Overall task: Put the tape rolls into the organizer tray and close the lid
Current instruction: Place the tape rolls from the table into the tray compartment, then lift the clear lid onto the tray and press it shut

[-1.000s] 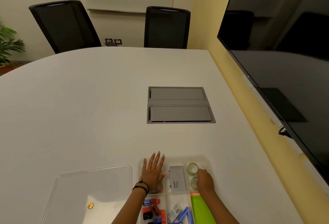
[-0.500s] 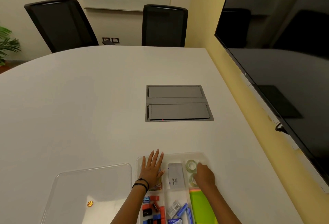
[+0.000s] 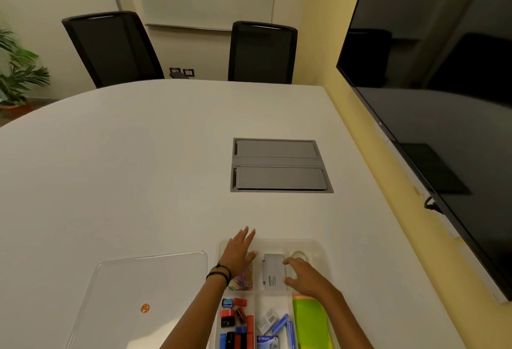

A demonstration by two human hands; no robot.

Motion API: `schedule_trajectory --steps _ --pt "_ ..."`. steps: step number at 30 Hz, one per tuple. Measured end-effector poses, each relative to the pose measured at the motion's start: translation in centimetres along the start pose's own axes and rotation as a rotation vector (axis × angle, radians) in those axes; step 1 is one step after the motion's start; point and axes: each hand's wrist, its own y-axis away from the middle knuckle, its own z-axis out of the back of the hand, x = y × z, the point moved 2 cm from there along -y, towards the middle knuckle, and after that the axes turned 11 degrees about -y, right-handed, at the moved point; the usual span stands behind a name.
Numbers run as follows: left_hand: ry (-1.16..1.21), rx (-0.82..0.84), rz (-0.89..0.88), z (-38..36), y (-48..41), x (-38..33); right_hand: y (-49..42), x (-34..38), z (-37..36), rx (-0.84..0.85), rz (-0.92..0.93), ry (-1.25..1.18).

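Observation:
A clear organizer tray lies on the white table near its front edge. In its far right compartment sits a clear tape roll; a second roll below it is mostly hidden under my right hand. That hand hovers over the compartment with fingers spread and curled, holding nothing that I can see. My left hand lies flat, fingers apart, on the tray's far left corner. The clear lid with an orange sticker lies flat on the table left of the tray.
The tray also holds a grey box, coloured clips, sharpeners and erasers, blue staple boxes and green sticky notes. A grey cable hatch is set in the table. A large dark screen hangs on the right wall.
My right hand has lifted off the tape rolls and opened, shifting slightly toward me. The camera has tilted a little. The left hand stays on the tray.

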Motion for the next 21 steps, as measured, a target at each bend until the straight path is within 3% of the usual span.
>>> schedule_trajectory --steps 6,11,21 --pt "0.296 -0.080 0.085 2.6 3.2 1.5 1.0 2.2 -1.8 0.046 0.101 0.033" --pt "0.367 -0.199 0.186 3.5 8.5 5.1 2.0 4.3 -4.5 0.035 0.243 0.077" --pt "0.530 -0.325 0.596 1.8 22.1 15.5 3.6 8.6 -11.5 0.200 0.440 0.151"
